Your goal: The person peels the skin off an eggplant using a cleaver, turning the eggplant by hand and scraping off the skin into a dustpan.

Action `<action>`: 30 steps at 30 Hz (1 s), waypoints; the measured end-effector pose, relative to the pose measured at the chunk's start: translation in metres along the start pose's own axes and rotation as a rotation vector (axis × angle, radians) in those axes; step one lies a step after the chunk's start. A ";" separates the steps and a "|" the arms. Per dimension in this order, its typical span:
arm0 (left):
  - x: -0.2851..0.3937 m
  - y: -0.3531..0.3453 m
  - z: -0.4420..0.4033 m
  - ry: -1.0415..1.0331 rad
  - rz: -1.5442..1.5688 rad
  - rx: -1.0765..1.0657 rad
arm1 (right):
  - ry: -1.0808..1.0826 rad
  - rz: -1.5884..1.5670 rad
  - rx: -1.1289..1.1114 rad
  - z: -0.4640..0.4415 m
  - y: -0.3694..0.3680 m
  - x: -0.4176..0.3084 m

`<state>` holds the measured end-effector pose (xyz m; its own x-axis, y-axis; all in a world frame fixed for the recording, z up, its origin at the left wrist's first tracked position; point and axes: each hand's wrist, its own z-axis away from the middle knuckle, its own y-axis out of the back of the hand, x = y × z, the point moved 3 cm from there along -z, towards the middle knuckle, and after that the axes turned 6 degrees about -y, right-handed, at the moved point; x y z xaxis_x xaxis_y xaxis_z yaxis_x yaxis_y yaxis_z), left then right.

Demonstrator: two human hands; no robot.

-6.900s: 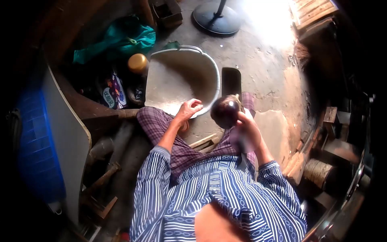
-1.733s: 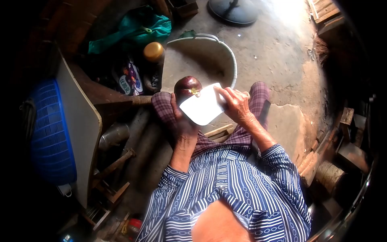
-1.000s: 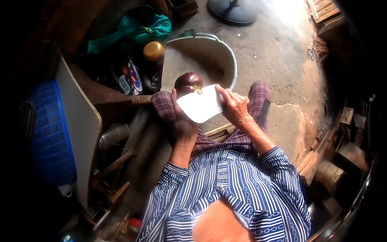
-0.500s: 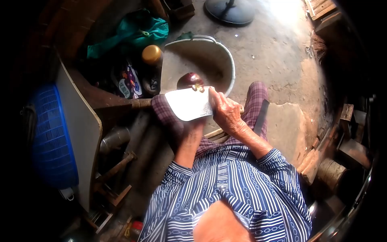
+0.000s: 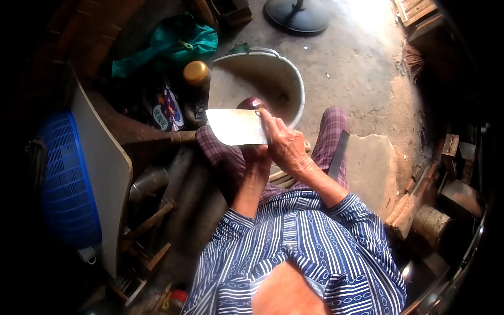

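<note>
A wide-bladed cleaver (image 5: 237,127) is in my right hand (image 5: 286,144), its pale blade pointing left and its handle end showing past the palm. The fingers lie closed around the handle, with the thumb side near the blade's upper corner. Just beyond the blade shows a round, shiny dark-red vegetable (image 5: 252,103), its kind unclear, with a small pale spot by my right fingertips. My left hand (image 5: 257,153) reaches up beneath the blade towards this vegetable and appears to hold it from below; the blade hides its fingers. Both hands are over my lap, at the near side of a large grey basin (image 5: 301,94).
Left of the basin stand a gold-lidded jar (image 5: 196,73), a purple printed packet (image 5: 167,113) and a green plastic bag (image 5: 199,42). A blue basket (image 5: 68,178) leans behind a board (image 5: 107,173). A round black stand base (image 5: 296,16) is on the floor (image 5: 362,68) ahead.
The cleaver and my right hand have shifted slightly left and up. More of the dark-red vegetable is now covered by the blade. The pale bits on it show less.
</note>
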<state>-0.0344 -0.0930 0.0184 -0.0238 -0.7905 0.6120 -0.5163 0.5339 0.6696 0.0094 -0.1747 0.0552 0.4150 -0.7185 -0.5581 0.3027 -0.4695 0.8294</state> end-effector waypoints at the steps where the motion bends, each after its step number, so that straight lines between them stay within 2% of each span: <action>1: 0.003 0.000 -0.001 -0.002 0.000 0.002 | 0.001 0.001 0.002 0.000 0.001 0.000; 7: -0.017 -0.013 0.012 0.214 0.187 0.014 | -0.026 -0.015 -0.005 -0.005 0.000 -0.006; 9: -0.024 -0.016 0.013 0.308 0.357 0.046 | -0.016 0.063 0.031 -0.005 -0.003 -0.005; 13: -0.017 -0.015 0.010 0.238 0.296 0.013 | 0.037 0.065 0.016 -0.008 0.001 -0.004; 15: -0.007 -0.009 0.004 -0.027 -0.111 -0.051 | 0.086 0.062 -0.025 -0.008 0.004 -0.002; 16: -0.004 -0.009 0.002 -0.026 -0.111 -0.049 | 0.088 0.063 -0.025 -0.008 0.002 0.000; 18: 0.003 -0.012 0.000 -0.048 -0.499 -0.188 | 0.105 0.048 0.074 -0.005 -0.001 0.001; 22: -0.008 -0.016 0.009 -0.082 -0.544 -0.189 | 0.131 0.028 0.110 0.000 -0.001 0.005; 23: -0.009 -0.018 0.012 -0.404 -1.282 -0.353 | 0.091 0.059 0.084 0.002 -0.001 0.007; 25: -0.014 -0.022 0.015 -0.741 -2.016 -0.503 | 0.051 0.084 0.081 0.004 -0.001 0.014; 30: -0.003 -0.013 0.001 -0.185 -0.954 -0.413 | 0.088 0.116 0.103 0.002 0.006 0.007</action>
<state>-0.0286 -0.0985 0.0074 0.0899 -0.9516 -0.2938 -0.0593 -0.2996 0.9522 0.0126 -0.1839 0.0562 0.5170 -0.7252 -0.4547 0.1606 -0.4396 0.8837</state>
